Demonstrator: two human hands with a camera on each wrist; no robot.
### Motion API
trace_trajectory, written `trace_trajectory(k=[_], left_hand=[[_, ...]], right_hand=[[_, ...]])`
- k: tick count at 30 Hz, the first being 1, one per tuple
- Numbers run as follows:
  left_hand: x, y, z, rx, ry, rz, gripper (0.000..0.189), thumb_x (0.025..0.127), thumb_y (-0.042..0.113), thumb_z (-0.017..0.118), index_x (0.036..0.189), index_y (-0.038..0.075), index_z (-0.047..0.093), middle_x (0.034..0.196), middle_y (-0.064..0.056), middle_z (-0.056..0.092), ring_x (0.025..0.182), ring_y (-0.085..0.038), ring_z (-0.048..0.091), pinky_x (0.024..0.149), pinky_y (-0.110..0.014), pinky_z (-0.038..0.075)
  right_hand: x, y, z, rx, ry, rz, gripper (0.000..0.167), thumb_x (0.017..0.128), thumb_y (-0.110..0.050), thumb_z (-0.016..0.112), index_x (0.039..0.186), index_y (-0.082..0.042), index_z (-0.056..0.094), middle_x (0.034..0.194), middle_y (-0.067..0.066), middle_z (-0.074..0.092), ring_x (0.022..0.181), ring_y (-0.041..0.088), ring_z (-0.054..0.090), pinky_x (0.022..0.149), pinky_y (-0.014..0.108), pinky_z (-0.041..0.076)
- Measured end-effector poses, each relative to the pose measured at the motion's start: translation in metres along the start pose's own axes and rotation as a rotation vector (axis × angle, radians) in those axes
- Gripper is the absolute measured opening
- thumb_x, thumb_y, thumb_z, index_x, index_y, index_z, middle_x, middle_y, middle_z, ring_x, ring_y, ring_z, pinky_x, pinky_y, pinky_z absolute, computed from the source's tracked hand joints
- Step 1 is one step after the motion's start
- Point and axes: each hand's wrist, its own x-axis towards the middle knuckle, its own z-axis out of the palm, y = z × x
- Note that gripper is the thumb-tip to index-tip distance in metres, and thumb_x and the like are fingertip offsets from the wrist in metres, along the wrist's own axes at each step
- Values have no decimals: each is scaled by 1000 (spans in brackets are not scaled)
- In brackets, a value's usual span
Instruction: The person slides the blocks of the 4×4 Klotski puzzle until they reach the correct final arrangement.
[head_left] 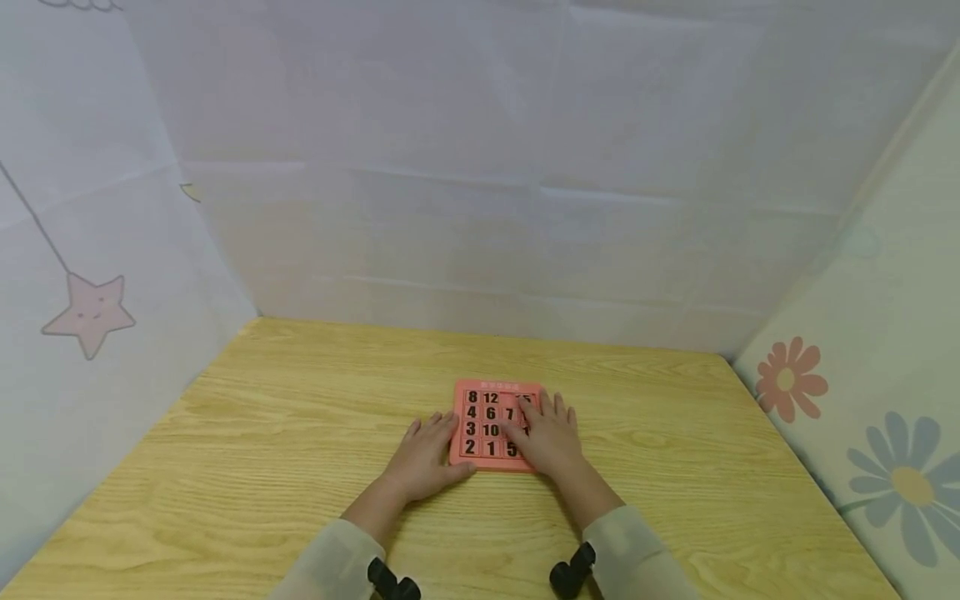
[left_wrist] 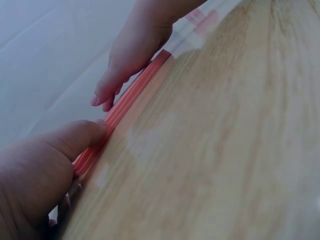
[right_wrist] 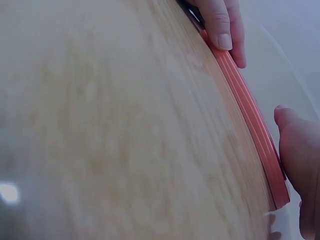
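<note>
A pale, creased fabric screen [head_left: 480,192] rises beyond the hands and along both sides, printed with a blue-grey flower [head_left: 911,485] off to the right of the right hand and a smaller pink star [head_left: 88,314] well to the left of the left hand. Beneath the hands lies a yellow wood-grain bench [head_left: 315,400].

The two hands are apart, one on each side of a thin, square, coral-pink number-puzzle board [head_left: 495,466], which lies flat on the bench between them. The left hand [head_left: 423,467] grips the board's near left corner, thumb against the near edge and fingers along the left side. The right hand [head_left: 553,437] spreads loosely over the right-hand columns, holding nothing; its thumb looks raised off the board in the right wrist view, and whether its other fingertips press a tile I cannot tell.

This looks like a moment of steadying the board while the right hand works the tiles. The next move seems to call for sliding a tile that borders the gap in the far row, just beyond the right thumb: the 12 [head_left: 491,398], the 7 [head_left: 510,414] or the partly covered 15.

Black numerals read 8, 12, gap, 15; then 4, 6, 7; 3, 10; 2, 1, 5. The right hand hides the rest. Pale lettering [head_left: 499,386] on the far rim is too blurred to read.
</note>
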Motion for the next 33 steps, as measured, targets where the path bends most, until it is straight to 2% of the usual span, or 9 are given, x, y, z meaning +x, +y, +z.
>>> trace_trajectory(k=[18, 28, 33], left_hand=[[2, -3, 2, 7, 6, 1, 86, 86, 54, 66, 150, 3, 38, 156, -14, 39, 148, -34, 28, 124, -55, 12], [2, -5, 3, 12, 3, 12, 86, 85, 54, 67, 149, 2, 39, 155, -15, 39, 148, -35, 29, 123, -56, 13], [3, -4, 3, 10, -3, 8, 86, 86, 54, 66, 150, 3, 39, 156, -14, 39, 148, -34, 28, 123, -56, 13]], right_hand=[[0, 2, 1, 11, 1, 12, 69, 97, -60, 42, 151, -16, 40, 162, 20, 21, 151, 43, 12, 122, 62, 10], [7, -17, 6, -24, -10, -21, 71, 96, -63, 41, 151, -18, 41, 162, 17, 23, 151, 41, 13, 122, 61, 12], [11, -28, 10, -1, -23, -39, 70, 97, -63, 41, 151, -18, 41, 162, 17, 21, 152, 40, 11, 122, 61, 10]])
